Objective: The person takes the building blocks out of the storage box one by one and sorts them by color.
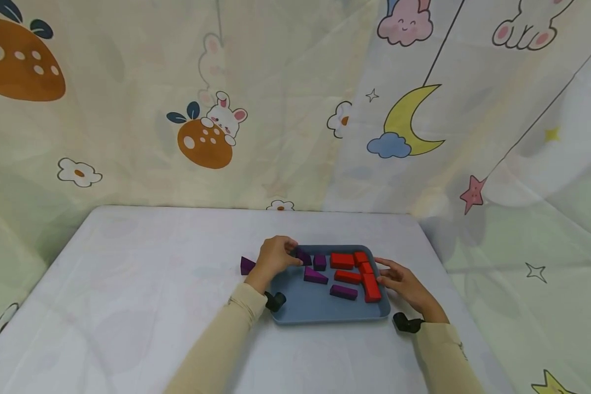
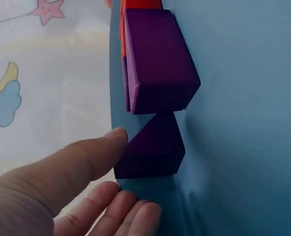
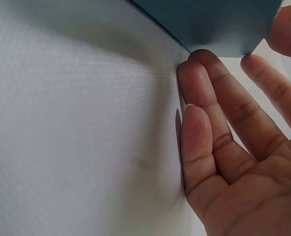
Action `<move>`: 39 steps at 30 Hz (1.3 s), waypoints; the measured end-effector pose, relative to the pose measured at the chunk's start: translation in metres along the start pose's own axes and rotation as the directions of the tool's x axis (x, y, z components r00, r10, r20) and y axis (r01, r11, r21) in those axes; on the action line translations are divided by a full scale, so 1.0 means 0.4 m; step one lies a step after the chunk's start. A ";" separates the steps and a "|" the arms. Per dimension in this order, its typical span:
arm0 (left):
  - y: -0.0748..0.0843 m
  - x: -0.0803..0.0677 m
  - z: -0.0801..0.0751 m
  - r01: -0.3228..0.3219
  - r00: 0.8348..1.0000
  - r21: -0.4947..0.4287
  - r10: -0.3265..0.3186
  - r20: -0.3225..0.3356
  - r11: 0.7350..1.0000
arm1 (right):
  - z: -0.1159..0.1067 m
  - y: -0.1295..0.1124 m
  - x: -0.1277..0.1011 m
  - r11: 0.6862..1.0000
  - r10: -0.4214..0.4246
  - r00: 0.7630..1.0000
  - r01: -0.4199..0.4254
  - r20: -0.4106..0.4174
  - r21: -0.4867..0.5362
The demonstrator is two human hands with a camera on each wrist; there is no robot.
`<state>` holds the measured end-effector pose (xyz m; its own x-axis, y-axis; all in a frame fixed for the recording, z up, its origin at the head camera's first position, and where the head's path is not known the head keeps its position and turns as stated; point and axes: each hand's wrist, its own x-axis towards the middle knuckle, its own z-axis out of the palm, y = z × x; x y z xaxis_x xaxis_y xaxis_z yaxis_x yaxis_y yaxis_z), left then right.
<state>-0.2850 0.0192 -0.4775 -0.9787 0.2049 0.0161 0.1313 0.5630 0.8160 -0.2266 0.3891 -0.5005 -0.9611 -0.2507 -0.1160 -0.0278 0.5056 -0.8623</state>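
Observation:
At the upper left of the blue-grey tray [image 1: 295,306], the left hand [image 1: 274,256] reaches over the rim beside a dark purple wedge block [image 1: 303,256]. In the left wrist view its thumb lies at the sloping side of that wedge block [image 2: 155,147], with the fingers loosely apart just below it. Close by stands a purple rectangular block [image 2: 162,59]. The right hand [image 1: 403,284] is at the tray's right side. In the right wrist view, extended fingertips touch the tray's outer wall [image 3: 224,29].
Several red blocks [image 1: 371,288] line the tray's right part. Another purple wedge [image 1: 316,275] and a purple bar [image 1: 343,292] lie in the middle. Outside the tray, left of the left hand, a purple block [image 1: 247,266] rests on the white table [image 1: 152,284]. Patterned cloth hangs behind.

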 end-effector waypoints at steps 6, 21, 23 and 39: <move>-0.004 0.007 0.006 -0.029 1.000 0.040 0.030 -0.005 0.999 | 0.000 -0.007 -0.003 1.000 0.011 1.000 -0.012 -0.016 -0.019; 0.035 -0.012 -0.032 -0.071 0.997 -0.083 0.072 0.018 0.994 | 0.002 -0.006 -0.004 1.000 0.018 1.000 -0.018 -0.015 -0.013; 0.041 -0.018 -0.046 -0.083 0.996 -0.121 0.087 0.032 0.989 | 0.002 -0.007 -0.006 1.000 0.011 1.000 -0.012 -0.007 -0.013; -0.081 -0.095 -0.245 -0.253 0.963 -0.286 0.268 0.012 0.924 | 0.004 -0.002 -0.003 1.000 0.010 1.000 -0.010 -0.012 -0.021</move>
<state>-0.2675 -0.0852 -0.4481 -0.9056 0.3581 0.2271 0.3241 0.2392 0.9153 -0.2250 0.3877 -0.5004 -0.9646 -0.2356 -0.1187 -0.0237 0.5256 -0.8504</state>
